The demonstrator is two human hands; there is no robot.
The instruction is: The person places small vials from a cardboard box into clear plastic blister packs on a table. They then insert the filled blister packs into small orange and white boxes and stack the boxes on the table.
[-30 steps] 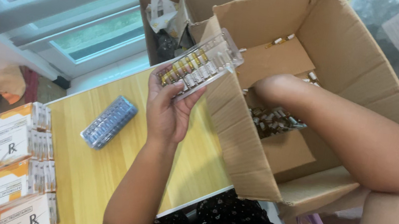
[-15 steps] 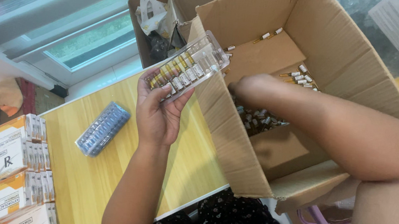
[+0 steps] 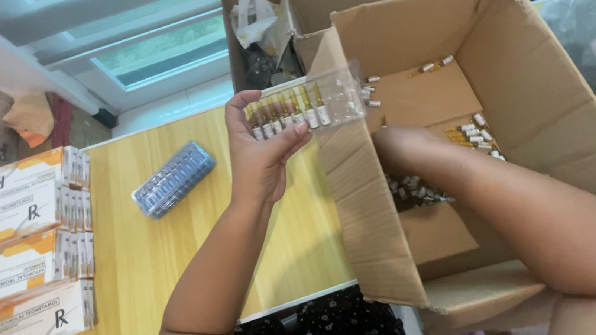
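The left hand [image 3: 263, 157] grips a clear ampoule tray [image 3: 305, 107] by its near edge; light, thin and flexible, its glass contents fragile. The right hand [image 3: 399, 143] reaches into the cardboard box [image 3: 544, 106]; its grip cannot be told.

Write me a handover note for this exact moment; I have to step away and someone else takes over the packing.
Left hand: holds a clear plastic tray up at the edge of the big cardboard box. About half its slots hold amber ampoules; the rest look empty.
Right hand: down inside the box, over the loose ampoules; whether it grips any cannot be seen.
Done: tray partly filled. A blue tray lies on the yellow table, and white-and-orange cartons are stacked at its left end.
Left: the tray's empty slots.
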